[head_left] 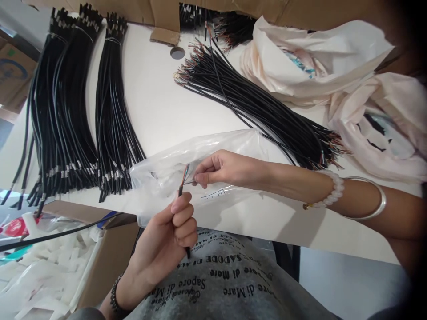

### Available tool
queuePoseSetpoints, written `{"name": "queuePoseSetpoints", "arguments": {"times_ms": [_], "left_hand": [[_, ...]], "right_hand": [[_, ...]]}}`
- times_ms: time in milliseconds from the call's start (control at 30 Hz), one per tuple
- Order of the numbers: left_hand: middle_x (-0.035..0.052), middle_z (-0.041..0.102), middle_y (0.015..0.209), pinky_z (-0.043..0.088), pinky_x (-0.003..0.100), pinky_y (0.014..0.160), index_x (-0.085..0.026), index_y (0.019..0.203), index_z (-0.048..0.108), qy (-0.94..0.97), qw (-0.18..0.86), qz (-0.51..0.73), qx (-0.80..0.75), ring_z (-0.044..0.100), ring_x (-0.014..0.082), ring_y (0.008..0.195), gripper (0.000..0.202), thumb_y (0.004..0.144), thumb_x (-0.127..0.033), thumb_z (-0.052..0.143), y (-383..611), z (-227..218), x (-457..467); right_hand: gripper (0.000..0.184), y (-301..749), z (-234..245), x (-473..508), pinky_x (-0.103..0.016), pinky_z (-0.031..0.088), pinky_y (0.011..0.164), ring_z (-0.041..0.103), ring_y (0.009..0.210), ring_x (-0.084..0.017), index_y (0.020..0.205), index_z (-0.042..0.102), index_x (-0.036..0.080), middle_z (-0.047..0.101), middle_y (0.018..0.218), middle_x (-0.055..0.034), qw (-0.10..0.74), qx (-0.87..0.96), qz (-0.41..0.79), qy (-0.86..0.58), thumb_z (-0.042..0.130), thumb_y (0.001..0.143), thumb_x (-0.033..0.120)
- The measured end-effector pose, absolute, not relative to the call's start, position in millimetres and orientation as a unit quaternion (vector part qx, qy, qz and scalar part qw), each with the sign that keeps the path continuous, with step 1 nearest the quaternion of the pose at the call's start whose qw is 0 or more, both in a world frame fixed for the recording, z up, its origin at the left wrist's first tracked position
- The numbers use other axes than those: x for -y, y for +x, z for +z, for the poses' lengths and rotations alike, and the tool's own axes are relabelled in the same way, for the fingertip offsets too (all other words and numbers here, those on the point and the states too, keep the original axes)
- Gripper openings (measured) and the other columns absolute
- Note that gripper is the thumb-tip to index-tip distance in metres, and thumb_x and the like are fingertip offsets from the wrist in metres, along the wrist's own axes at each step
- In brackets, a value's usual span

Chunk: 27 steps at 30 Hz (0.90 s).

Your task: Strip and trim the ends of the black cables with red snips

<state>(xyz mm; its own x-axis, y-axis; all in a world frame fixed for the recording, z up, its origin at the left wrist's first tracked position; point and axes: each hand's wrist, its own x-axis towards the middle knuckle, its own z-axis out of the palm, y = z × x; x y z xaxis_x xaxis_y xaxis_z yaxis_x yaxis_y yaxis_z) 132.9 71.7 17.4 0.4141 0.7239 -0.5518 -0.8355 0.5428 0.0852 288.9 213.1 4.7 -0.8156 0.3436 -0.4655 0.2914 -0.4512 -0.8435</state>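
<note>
My left hand (pixel 182 224) is closed around a black cable (pixel 180 191), whose stripped end points up and shows thin coloured wires (pixel 185 174). A short piece of the cable sticks out below the fist. Beside those wires, the thumb and forefinger of my right hand (pixel 210 169) pinch a thin strand (pixel 189 182) that reaches over from the cable end. What exactly the strand is cannot be made out. Under both hands a clear plastic bag (pixel 160 166) lies on the white table (pixel 150 89).
Bundles of black cables (pixel 111 102) with silvery bands lie at the left. A large cable pile (pixel 253 102) with bared wire ends spreads at the right, near two pale bags (pixel 320 40). A carton (pixel 113 262) with white pieces stands lower left; cardboard (pixel 167 18) borders the back.
</note>
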Motion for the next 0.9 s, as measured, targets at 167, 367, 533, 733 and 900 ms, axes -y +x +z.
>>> {"name": "queuePoseSetpoints", "arguments": {"times_ms": [167, 367, 533, 733, 900], "left_hand": [[-0.0098, 0.019, 0.057, 0.017, 0.016, 0.044, -0.02, 0.074, 0.036, -0.121, 0.821, 0.488, -0.272, 0.009, 0.005, 0.046, 0.031, 0.09, -0.017, 0.062, 130, 17, -75], [-0.0102, 0.018, 0.058, 0.017, 0.015, 0.042, -0.02, 0.074, 0.039, -0.091, 0.804, 0.508, -0.294, 0.008, 0.0046, 0.046, 0.034, 0.086, -0.023, 0.071, 127, 20, -74], [-0.0088, 0.024, 0.062, 0.024, 0.014, 0.042, -0.019, 0.075, 0.048, 0.035, 0.721, 0.538, -0.434, 0.013, 0.005, 0.049, 0.037, 0.083, -0.046, 0.072, 133, 23, -68], [-0.0058, 0.041, 0.064, 0.035, 0.011, 0.05, -0.024, 0.103, 0.06, 0.219, 0.588, 0.586, -0.513, 0.035, 0.0053, 0.054, 0.04, 0.08, -0.053, 0.074, 135, 8, -50], [-0.0046, 0.043, 0.056, 0.035, 0.015, 0.049, -0.019, 0.093, 0.061, 0.39, 0.495, 0.54, -0.558, 0.039, 0.0067, 0.051, 0.037, 0.09, -0.056, 0.058, 121, -10, -56]], "right_hand": [[0.032, 282, 8, -206, -0.028, 0.033, 0.073, 0.046, 0.072, -0.01, 0.065, 0.061, 0.015, 0.058, 0.072, 0.0026, 0.061, 0.489, 0.761, -0.422, 0.083, 0.074, 0.036], [0.026, 279, 21, -192, -0.025, 0.029, 0.059, 0.037, 0.063, -0.01, 0.085, 0.058, 0.017, 0.045, 0.07, 0.0045, 0.073, 0.454, 0.752, -0.472, 0.07, 0.085, 0.04], [0.025, 280, 27, -180, -0.024, 0.038, 0.071, 0.049, 0.078, -0.01, 0.096, 0.055, 0.017, 0.056, 0.089, -0.0006, 0.086, 0.506, 0.724, -0.461, 0.048, 0.1, 0.04], [0.021, 286, 33, -176, -0.028, 0.045, 0.089, 0.059, 0.107, -0.017, 0.116, 0.053, 0.017, 0.064, 0.115, -0.0065, 0.045, 0.667, 0.631, -0.394, 0.051, 0.098, 0.028], [0.016, 290, 46, -168, -0.048, 0.038, 0.095, 0.058, 0.112, -0.036, 0.103, 0.062, 0.011, 0.065, 0.111, -0.0193, -0.007, 0.805, 0.375, -0.46, 0.05, 0.095, 0.019]]}}
